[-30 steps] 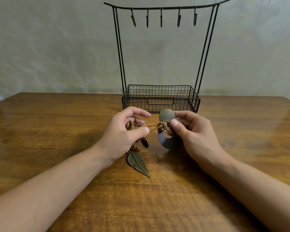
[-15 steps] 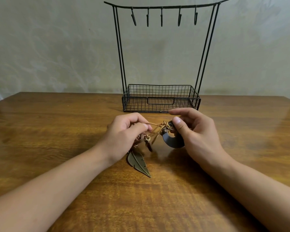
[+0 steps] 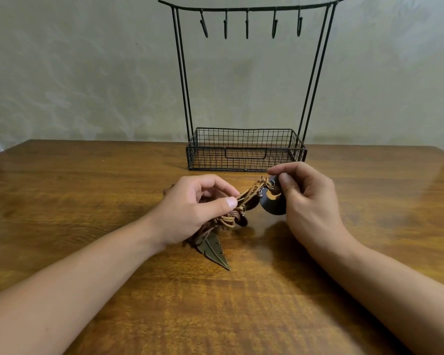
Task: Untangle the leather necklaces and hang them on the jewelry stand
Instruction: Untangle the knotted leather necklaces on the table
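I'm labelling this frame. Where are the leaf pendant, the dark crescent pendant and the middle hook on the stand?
leaf pendant [image 3: 213,251]: head view, middle of the blade.
dark crescent pendant [image 3: 272,206]: head view, lower curve.
middle hook [image 3: 246,25]: head view, its shank.

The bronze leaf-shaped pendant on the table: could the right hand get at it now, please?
Probably not yet: the right hand is pinching the dark crescent pendant, though nothing covers the bronze leaf-shaped pendant.
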